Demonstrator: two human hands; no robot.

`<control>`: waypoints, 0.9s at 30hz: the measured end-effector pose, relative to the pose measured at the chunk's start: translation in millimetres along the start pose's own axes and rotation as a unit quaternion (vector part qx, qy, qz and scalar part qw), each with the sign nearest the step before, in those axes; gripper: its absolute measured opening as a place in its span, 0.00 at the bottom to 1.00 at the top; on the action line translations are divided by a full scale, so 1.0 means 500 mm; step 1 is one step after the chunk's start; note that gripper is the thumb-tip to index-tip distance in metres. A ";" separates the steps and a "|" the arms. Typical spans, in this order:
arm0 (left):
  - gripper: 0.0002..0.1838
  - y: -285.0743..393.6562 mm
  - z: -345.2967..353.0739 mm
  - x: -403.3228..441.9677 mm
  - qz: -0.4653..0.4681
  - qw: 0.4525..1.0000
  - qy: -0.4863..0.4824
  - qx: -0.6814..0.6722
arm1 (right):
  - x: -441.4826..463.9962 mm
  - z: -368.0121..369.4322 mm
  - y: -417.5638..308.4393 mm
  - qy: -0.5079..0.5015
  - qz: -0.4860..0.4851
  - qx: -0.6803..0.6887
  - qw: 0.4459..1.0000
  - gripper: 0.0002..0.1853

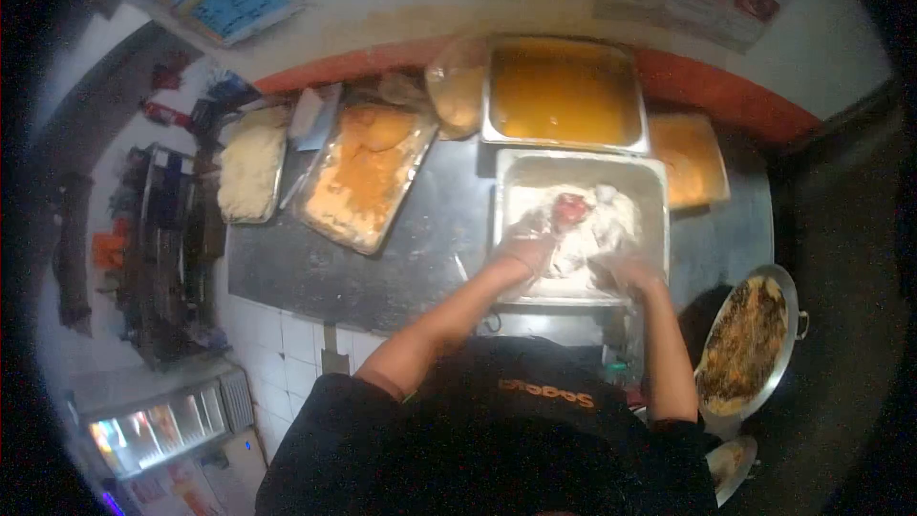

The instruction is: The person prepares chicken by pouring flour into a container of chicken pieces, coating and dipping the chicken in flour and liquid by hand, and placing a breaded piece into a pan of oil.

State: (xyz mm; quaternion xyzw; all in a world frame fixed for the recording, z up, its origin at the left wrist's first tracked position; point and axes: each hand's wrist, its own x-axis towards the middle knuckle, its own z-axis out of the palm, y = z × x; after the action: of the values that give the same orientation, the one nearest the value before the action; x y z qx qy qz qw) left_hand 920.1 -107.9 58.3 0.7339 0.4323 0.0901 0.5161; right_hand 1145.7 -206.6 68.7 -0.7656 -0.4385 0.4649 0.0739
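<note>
Grip unclear, blurred: your left hand and right hand flank a red, white-dusted lump in the rectangular silver metal pan at the grey metal surface's front edge; hard pushing could spill white powder.

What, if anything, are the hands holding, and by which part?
It cannot be told: the left hand and right hand reach into white powder near a reddish piece, but are too blurred.
</note>
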 end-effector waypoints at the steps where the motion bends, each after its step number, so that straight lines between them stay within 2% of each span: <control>1: 0.21 -0.006 -0.011 -0.012 -0.003 0.999 0.027 -0.019 | -0.002 0.016 -0.003 0.016 -0.020 0.063 0.998 0.17; 2: 0.21 -0.018 -0.033 -0.018 0.000 0.994 0.053 -0.100 | -0.027 0.003 -0.041 0.075 0.014 0.005 0.997 0.18; 3: 0.21 -0.029 -0.056 -0.023 0.007 0.981 0.078 -0.180 | 0.008 0.020 0.001 0.073 0.010 0.007 0.997 0.18; 4: 0.22 -0.034 -0.095 -0.039 -0.033 0.956 0.111 -0.269 | 0.060 0.049 0.079 0.071 -0.029 0.023 0.997 0.20; 5: 0.23 -0.038 -0.135 -0.055 -0.066 0.919 0.151 -0.357 | 0.069 0.056 0.091 0.072 -0.048 0.031 0.996 0.21; 6: 0.24 -0.030 -0.190 -0.071 -0.151 0.896 0.184 -0.375 | 0.079 0.062 0.102 0.073 -0.067 0.039 0.994 0.21; 7: 0.21 -0.077 -0.226 -0.062 -0.159 0.945 0.261 -0.114 | 0.060 0.048 0.072 0.091 -0.011 0.048 0.995 0.22; 8: 0.18 -0.135 -0.249 -0.051 -0.155 0.922 0.320 0.155 | 0.047 0.040 0.050 0.110 0.044 0.056 0.991 0.23; 9: 0.18 -0.170 -0.262 -0.055 -0.155 0.921 0.322 0.154 | 0.054 0.042 0.054 0.110 0.041 0.055 0.992 0.23; 11: 0.15 -0.232 -0.282 -0.064 -0.190 0.858 0.335 0.339 | 0.075 0.051 0.073 0.059 0.090 0.170 0.979 0.25; 12: 0.15 -0.267 -0.283 -0.068 -0.188 0.857 0.339 0.339 | 0.081 0.055 0.079 0.060 0.087 0.170 0.980 0.25; 14: 0.14 -0.347 -0.266 -0.067 -0.025 0.817 0.343 0.463 | 0.088 0.059 0.092 0.074 0.059 0.146 0.985 0.25; 16: 0.14 -0.367 -0.247 -0.061 -0.008 0.822 0.367 0.434 | 0.113 0.070 0.124 0.081 0.058 0.151 0.983 0.24; 18: 0.21 -0.328 -0.212 -0.079 -0.155 0.894 0.222 0.357 | 0.157 0.090 0.177 0.080 0.077 0.175 0.978 0.24; 19: 0.21 -0.319 -0.186 -0.095 -0.153 0.895 0.221 0.356 | 0.174 0.098 0.197 0.079 0.086 0.187 0.975 0.24; 21: 0.20 -0.302 -0.126 -0.135 -0.144 0.924 0.233 0.266 | 0.157 0.092 0.179 0.080 0.095 0.203 0.971 0.24; 23: 0.20 -0.274 -0.079 -0.172 -0.128 0.958 0.233 0.110 | 0.081 0.058 0.075 0.072 0.085 0.221 0.969 0.24; 24: 0.19 -0.276 -0.051 -0.185 -0.122 0.964 0.231 0.058 | 0.085 0.061 0.080 0.074 0.087 0.224 0.968 0.24; 26: 0.22 -0.352 0.015 -0.179 -0.063 0.953 0.257 0.145 | 0.085 0.066 0.080 0.077 0.073 0.260 0.960 0.25; 27: 0.22 -0.347 0.018 -0.178 -0.063 0.954 0.256 0.145 | 0.079 0.065 0.071 0.078 0.068 0.271 0.957 0.25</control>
State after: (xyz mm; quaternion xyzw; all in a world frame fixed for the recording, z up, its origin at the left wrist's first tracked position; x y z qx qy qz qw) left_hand 777.0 -162.6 -62.9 0.7243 0.6037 0.1786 0.2811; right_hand 1149.1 -208.4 6.5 -0.7789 -0.2358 0.5090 0.2806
